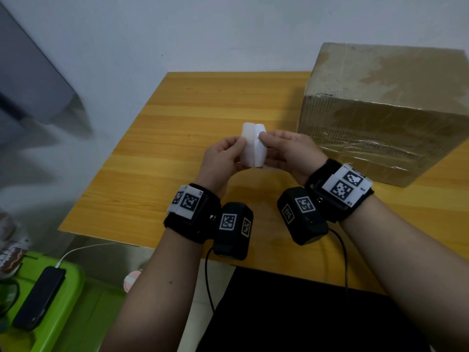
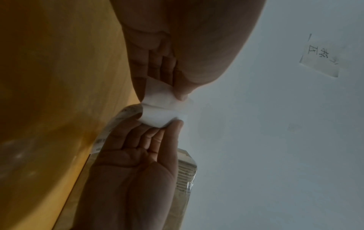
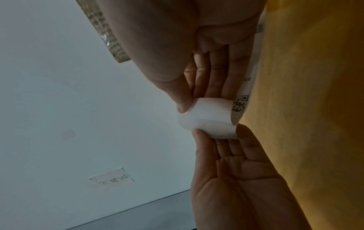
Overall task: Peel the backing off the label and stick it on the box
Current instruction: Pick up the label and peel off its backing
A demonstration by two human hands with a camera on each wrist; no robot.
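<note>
I hold a white label [image 1: 250,146] upright above the wooden table [image 1: 177,118], bent along a vertical crease. My left hand [image 1: 239,149] pinches its left half between thumb and fingers. My right hand [image 1: 264,141] pinches the right half, thumb on the near face. In the left wrist view the label [image 2: 159,110] curls between the left hand [image 2: 163,91] above and the right hand below. In the right wrist view the label [image 3: 208,119] shows a printed face with a QR code beside the right hand [image 3: 204,101]. The taped cardboard box [image 1: 380,110] stands right of the hands.
A green bin [image 1: 71,295] with a dark phone [image 1: 38,301] and a white cable sits low at the left, off the table. A grey panel [image 1: 30,72] leans by the wall. A paper note [image 2: 321,57] is stuck on the wall.
</note>
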